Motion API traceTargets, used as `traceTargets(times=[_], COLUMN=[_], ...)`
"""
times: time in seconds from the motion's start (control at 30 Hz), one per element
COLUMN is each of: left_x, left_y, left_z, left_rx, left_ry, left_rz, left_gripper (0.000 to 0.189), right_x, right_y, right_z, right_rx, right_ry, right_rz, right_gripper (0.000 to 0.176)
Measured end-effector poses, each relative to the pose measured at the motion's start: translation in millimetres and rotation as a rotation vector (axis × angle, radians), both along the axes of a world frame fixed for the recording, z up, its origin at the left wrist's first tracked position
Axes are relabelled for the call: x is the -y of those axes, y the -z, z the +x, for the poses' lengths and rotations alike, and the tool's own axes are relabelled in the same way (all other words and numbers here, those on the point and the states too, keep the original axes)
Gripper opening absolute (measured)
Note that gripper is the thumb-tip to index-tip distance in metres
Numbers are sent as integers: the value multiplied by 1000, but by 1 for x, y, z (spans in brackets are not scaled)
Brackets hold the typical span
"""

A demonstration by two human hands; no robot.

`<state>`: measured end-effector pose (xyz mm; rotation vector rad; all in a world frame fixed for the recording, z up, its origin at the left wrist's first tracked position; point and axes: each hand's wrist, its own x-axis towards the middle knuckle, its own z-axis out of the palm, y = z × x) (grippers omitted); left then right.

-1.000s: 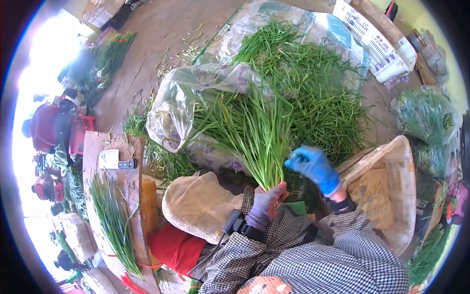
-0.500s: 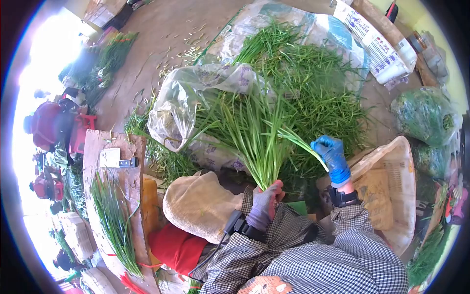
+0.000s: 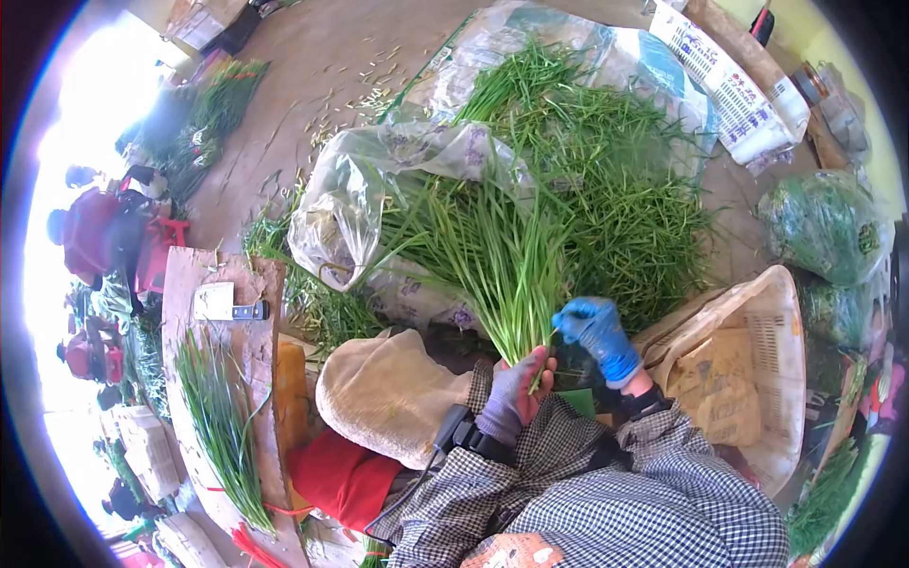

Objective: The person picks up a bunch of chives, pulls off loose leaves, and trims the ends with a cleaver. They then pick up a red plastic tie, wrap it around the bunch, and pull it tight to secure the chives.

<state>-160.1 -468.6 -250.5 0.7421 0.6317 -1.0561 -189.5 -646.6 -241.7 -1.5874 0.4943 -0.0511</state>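
My left hand (image 3: 520, 390), in a grey-purple glove, is closed round the pale lower ends of a bunch of garlic chives (image 3: 507, 284). The green leaves fan upward and away from me. A stalk end pokes out below the thumb. At the bunch's right edge, my right hand (image 3: 598, 339), in a blue glove, has its fingers pinched on stalks beside the left thumb; its fingertips are partly hidden. Behind the bunch lies a large heap of loose chives (image 3: 625, 180) on plastic sheeting (image 3: 445, 80).
A cleaver (image 3: 227, 303) and more chives (image 3: 222, 426) lie on a wooden board (image 3: 260, 369) at left. A dirty white plastic crate (image 3: 781, 379) stands at right, near a bagged green bundle (image 3: 819, 227). Other people (image 3: 90, 237) sit at far left.
My right hand has moved left and slightly down, carrying a few stalks to the bunch. My left hand stays in place with its grip on the chives.
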Motion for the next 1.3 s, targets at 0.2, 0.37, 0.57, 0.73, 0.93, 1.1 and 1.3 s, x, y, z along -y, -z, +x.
traceTargets(times=[0.2, 0.37, 0.57, 0.73, 0.93, 1.1, 1.3], left_x=[-2, -1, -13, -27, -30, -33, -33], left_y=[-1, -5, -28, -33, -76, -81, -95], left_z=[1, -2, -5, -9, 7, 74, 98], left_rx=[31, 39, 69, 76, 98, 452, 400], left_ry=[15, 26, 11, 3, 12, 205, 98], left_rz=[41, 64, 61, -20, -133, 205, 1], left_gripper=[27, 29, 24, 23, 23, 17, 20], right_x=[51, 19, 35, 110, 174, 138, 105], right_y=[-13, 3, 20, -25, -60, -19, -1], right_z=[8, 33, 44, 28, -6, -20, -14], right_rx=[8, 169, 150, 164, 68, 14, 12], right_ry=[250, -15, 0, 246, 412, 217, 37], right_rz=[7, -374, -542, -343, -433, -485, -467], right_gripper=[16, 34, 19, 5, 5, 8, 15])
